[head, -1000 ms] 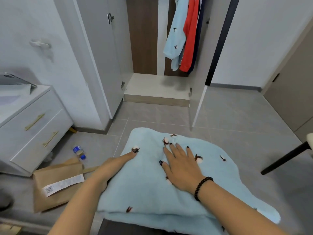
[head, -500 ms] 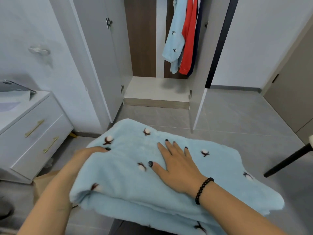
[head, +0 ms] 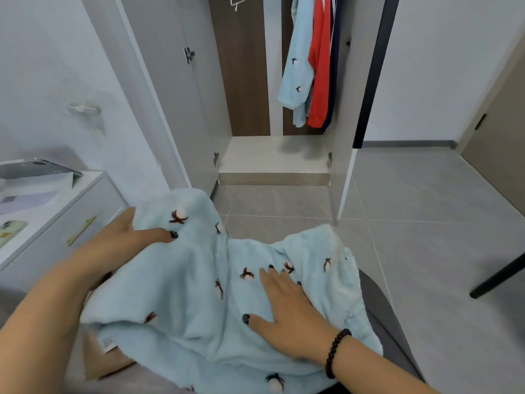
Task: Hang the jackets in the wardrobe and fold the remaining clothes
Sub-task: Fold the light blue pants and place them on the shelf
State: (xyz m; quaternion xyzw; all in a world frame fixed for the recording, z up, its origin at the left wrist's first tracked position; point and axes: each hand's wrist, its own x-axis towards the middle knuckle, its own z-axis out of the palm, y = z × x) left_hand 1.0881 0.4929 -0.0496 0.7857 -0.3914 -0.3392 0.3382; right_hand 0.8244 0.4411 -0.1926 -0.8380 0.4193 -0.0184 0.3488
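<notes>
At far left a white dresser (head: 61, 220) stands against the wall, with a tablet (head: 34, 169) on its top. Just right of it, the left hand (head: 119, 245) grasps the left side of a pale blue fleece garment (head: 181, 302), thumb pressed on top and the other fingers hidden beneath the cloth, lifting that edge into a raised hump. The fleece lies near the camera, draped over a grey seat (head: 395, 336) whose edge shows at the right, and a small white label (head: 107, 343) peeps out at its near left corner. It looks thick, plush and light, and quite limp: it sags wherever it is unsupported, so it will not keep a crease by itself and probably needs pressing flat after each fold. The pile looks grippy rather than slippery, and nothing about it is fragile. The best hold is likely a full pinch at an edge or corner, through every layer, since a pull on the top layer alone would drag the fold open. Right of centre, the right hand (head: 287, 308) lies flat and released on the cloth, fingers spread, pinning it to the seat; a black bead bracelet (head: 336, 352) circles the wrist. Far behind, in the open wardrobe (head: 247, 81), a matching blue jacket (head: 295, 64) hangs beside a red jacket (head: 321, 66).
</notes>
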